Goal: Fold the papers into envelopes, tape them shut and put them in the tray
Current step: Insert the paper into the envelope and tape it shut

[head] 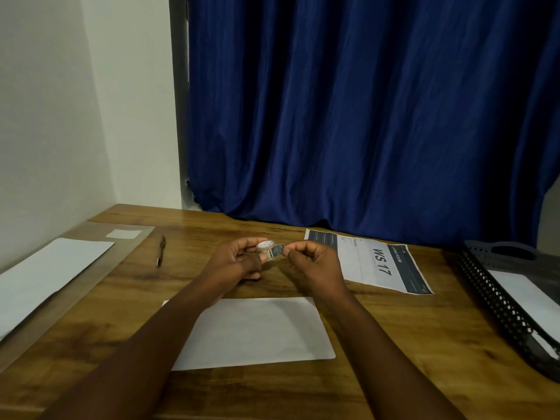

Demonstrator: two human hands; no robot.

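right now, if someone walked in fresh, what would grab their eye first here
The two hands, left hand and right hand, meet above the wooden table, holding a small tape roll between them. A white paper lies flat below, a black tray sits at right, and a blue curtain fills the back.

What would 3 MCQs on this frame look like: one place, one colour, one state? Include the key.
1. Where is the pen?
A. left of the hands
B. in the tray
C. on the printed sheet

2. Curtain colour?
A. red
B. dark blue
C. white

3. The left hand is:
A. flat on the table
B. holding the tape roll
C. gripping the pen

Key: A, it lies on the wooden table left of both hands; B, dark blue folds behind the table; B, fingers curl round the roll while the right hand pinches its end.
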